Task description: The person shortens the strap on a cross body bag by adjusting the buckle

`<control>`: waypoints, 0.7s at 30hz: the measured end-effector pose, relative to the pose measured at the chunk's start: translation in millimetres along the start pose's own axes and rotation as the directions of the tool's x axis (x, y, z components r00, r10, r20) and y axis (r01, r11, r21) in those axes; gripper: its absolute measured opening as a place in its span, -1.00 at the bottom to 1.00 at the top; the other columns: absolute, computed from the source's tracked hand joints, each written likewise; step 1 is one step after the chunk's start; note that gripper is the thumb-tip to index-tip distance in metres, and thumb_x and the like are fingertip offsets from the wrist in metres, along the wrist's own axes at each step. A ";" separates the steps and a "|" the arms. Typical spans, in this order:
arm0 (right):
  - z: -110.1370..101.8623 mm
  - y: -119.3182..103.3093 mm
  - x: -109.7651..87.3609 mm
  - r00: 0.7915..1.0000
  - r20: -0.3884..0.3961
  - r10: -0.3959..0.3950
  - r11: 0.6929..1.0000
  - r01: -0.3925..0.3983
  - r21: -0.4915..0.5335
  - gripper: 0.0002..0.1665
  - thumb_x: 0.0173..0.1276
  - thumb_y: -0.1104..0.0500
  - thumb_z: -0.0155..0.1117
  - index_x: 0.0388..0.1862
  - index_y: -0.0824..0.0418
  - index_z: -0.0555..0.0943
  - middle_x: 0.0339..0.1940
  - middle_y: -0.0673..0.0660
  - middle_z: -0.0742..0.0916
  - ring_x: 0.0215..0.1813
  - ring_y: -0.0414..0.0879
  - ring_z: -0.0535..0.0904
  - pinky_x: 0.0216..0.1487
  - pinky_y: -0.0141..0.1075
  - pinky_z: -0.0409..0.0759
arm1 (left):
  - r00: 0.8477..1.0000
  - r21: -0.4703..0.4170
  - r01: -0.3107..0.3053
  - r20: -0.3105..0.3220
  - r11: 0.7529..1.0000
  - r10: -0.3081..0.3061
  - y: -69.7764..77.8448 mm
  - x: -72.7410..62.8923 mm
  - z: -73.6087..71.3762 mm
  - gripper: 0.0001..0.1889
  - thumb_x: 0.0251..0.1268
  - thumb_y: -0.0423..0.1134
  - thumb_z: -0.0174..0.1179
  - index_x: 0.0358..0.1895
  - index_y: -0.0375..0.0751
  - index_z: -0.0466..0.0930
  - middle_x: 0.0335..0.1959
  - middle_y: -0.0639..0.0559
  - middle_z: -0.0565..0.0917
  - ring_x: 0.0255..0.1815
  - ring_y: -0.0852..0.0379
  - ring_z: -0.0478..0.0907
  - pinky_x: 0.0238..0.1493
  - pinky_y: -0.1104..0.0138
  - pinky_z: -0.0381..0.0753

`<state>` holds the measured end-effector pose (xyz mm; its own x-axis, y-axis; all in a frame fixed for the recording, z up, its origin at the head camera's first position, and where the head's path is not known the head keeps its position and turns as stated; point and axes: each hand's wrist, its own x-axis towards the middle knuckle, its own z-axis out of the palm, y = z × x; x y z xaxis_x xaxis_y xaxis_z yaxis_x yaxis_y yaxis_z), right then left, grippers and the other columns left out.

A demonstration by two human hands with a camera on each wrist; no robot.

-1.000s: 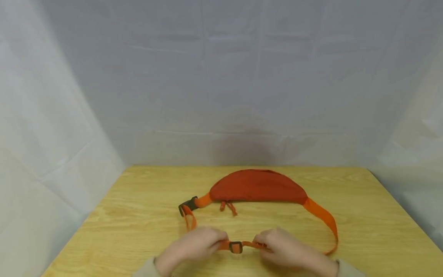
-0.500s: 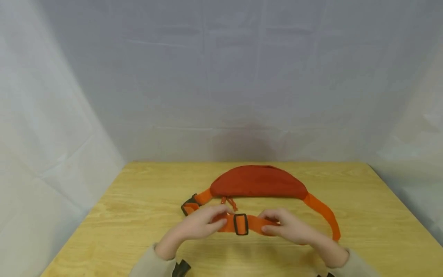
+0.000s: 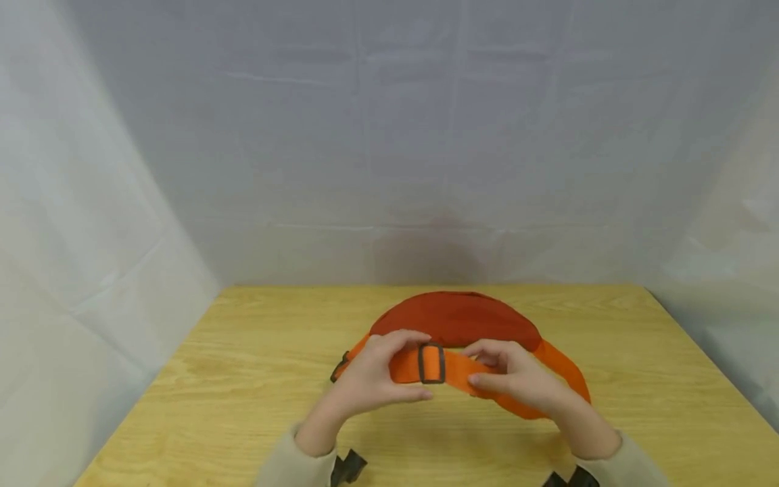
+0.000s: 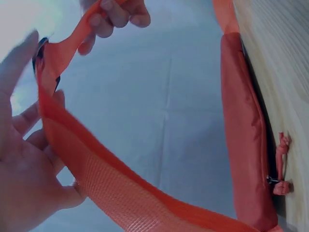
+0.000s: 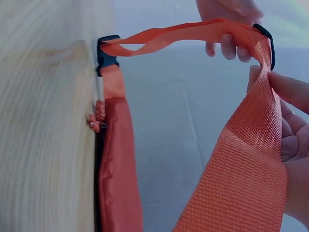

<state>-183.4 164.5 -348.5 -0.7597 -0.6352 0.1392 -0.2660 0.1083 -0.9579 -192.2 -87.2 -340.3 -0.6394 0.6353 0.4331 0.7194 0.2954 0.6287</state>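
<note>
A red waist bag [image 3: 456, 316] lies at the back of the table, its orange strap [image 3: 460, 370] lifted off the wood in front. A black slider buckle [image 3: 443, 365] on the strap sits between my two hands. My left hand [image 3: 372, 379] is left of the slider, thumb and fingers spread apart around the strap; the left wrist view shows its extended fingers behind the webbing [image 4: 111, 179]. To the right, my right hand [image 3: 520, 379] pinches the strap between thumb and fingers. The black side-release buckle [image 5: 107, 55] is fastened at the bag's left end.
The pale wooden table [image 3: 255, 352] has white sheeting [image 3: 414, 135] behind it and at both sides. Red cord zipper pulls [image 4: 282, 159] hang from the bag. Black pieces [image 3: 349, 467] are worn at both wrists below the sleeves.
Both hands have raised the strap and slider from low over the table toward the bag. The slider has turned to face me. My left hand's fingers have spread from their grip.
</note>
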 end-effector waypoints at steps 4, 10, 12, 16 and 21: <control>-1.5 -3.0 0.9 0.998 -0.005 -0.055 0.998 0.055 0.032 -0.68 0.28 0.30 0.09 -0.03 0.47 0.42 -0.37 0.18 0.64 -0.40 -0.10 0.56 -0.36 -0.21 0.54 | 0.996 0.093 -0.031 -0.082 0.995 0.038 4.4 2.5 1.8 -0.45 -0.12 -0.06 0.36 0.03 -0.07 0.45 -0.17 0.20 0.52 -0.32 0.26 0.38 -0.25 0.36 0.38; -4.0 -5.1 2.0 0.995 0.000 -0.101 0.993 0.101 0.054 -0.71 0.30 0.32 0.04 -0.04 0.46 0.44 -0.39 0.13 0.65 -0.45 -0.15 0.54 -0.42 -0.23 0.53 | 0.995 0.073 -0.049 -0.083 0.996 0.055 6.5 3.9 0.7 -0.47 -0.07 -0.09 0.34 0.05 -0.06 0.43 -0.18 0.19 0.50 -0.31 0.25 0.38 -0.24 0.33 0.38; -5.3 -5.4 1.9 0.994 -0.006 -0.105 0.993 0.105 0.047 -0.72 0.31 0.32 0.03 -0.04 0.46 0.45 -0.37 0.13 0.66 -0.45 -0.15 0.53 -0.43 -0.24 0.53 | 0.995 0.068 -0.057 -0.078 0.996 0.062 7.0 4.6 0.5 -0.47 -0.06 -0.12 0.34 0.06 -0.07 0.43 -0.17 0.18 0.50 -0.31 0.25 0.39 -0.23 0.32 0.39; -8.5 -5.7 2.2 0.996 -0.030 -0.088 0.996 0.088 0.018 -0.70 0.31 0.30 0.05 -0.04 0.47 0.49 -0.33 0.15 0.66 -0.48 -0.17 0.51 -0.46 -0.27 0.52 | 0.993 0.050 -0.080 -0.079 0.996 0.084 7.0 6.9 0.7 -0.47 -0.09 -0.18 0.36 0.05 -0.10 0.44 -0.16 0.16 0.51 -0.30 0.25 0.40 -0.23 0.33 0.39; -12.8 -7.0 2.9 0.996 -0.074 -0.044 0.999 0.043 -0.009 -0.64 0.27 0.28 0.11 -0.01 0.48 0.49 -0.29 0.18 0.67 -0.46 -0.16 0.53 -0.43 -0.29 0.52 | 0.989 0.025 -0.117 -0.094 0.993 0.118 6.3 9.9 1.8 -0.45 -0.15 -0.26 0.39 0.03 -0.17 0.46 -0.17 0.11 0.52 -0.28 0.24 0.43 -0.22 0.33 0.41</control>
<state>-191.4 171.7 -338.1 -0.7890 -0.5812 0.1993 -0.3042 0.0876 -0.9486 -193.5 -77.7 -333.2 -0.5724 0.5960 0.5632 0.7955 0.2370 0.5577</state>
